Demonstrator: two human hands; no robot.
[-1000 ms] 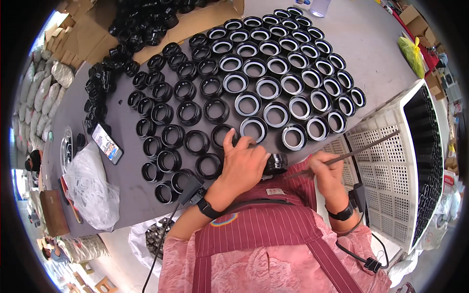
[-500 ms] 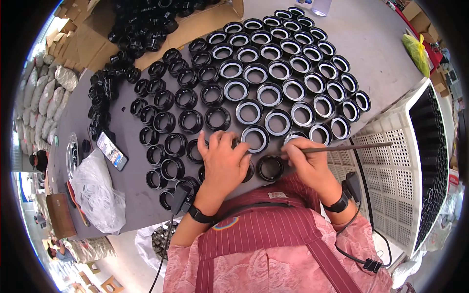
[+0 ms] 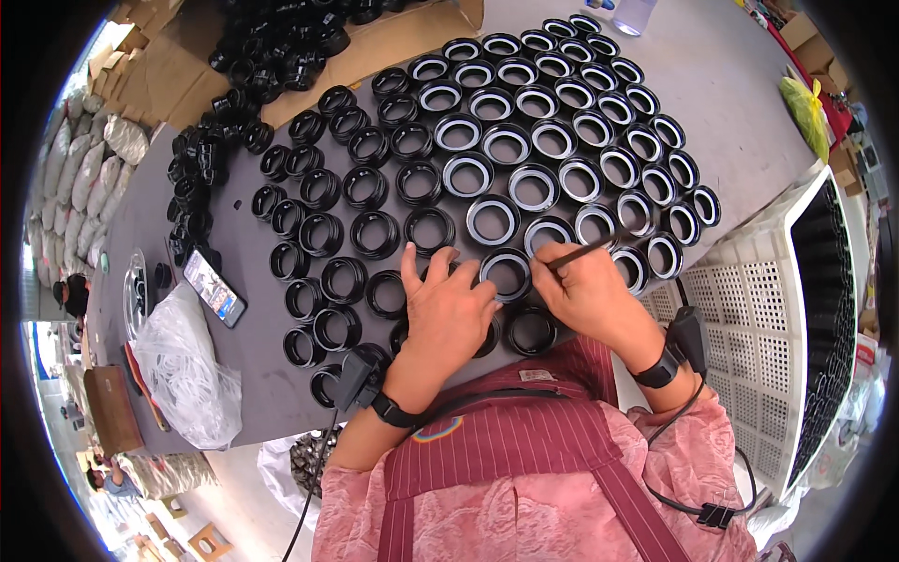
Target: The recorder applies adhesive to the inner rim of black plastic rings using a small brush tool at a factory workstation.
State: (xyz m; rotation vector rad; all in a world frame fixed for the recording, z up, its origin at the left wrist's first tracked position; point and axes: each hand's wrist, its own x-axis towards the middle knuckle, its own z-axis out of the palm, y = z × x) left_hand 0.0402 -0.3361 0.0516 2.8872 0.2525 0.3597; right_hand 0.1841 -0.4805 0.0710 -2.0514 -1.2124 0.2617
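My left hand (image 3: 445,307) lies palm down among the black rings, fingers bent and partly spread. Its index finger and thumb press at the left edge of a white-lined black ring (image 3: 506,298), though the thumb is mostly hidden. Closed around a thin dark stick (image 3: 592,251), my right hand (image 3: 588,288) is at the right side of that same ring. The stick slants up to the right, blurred, and its lower end is covered by my fingers. Another black ring (image 3: 530,331), without a white face, sits just in front, between my wrists.
White-lined rings (image 3: 532,189) stand in rows beyond my hands, with plain black rings (image 3: 320,234) to the left. A cardboard box (image 3: 393,58) of loose rings is at the back. A phone (image 3: 214,288) and plastic bag (image 3: 192,370) lie left; a white crate (image 3: 749,318) stands right.
My right hand has moved a little left and up to the white-lined ring, and the stick now tilts upward. My left hand has shifted slightly right. The view has shifted slightly.
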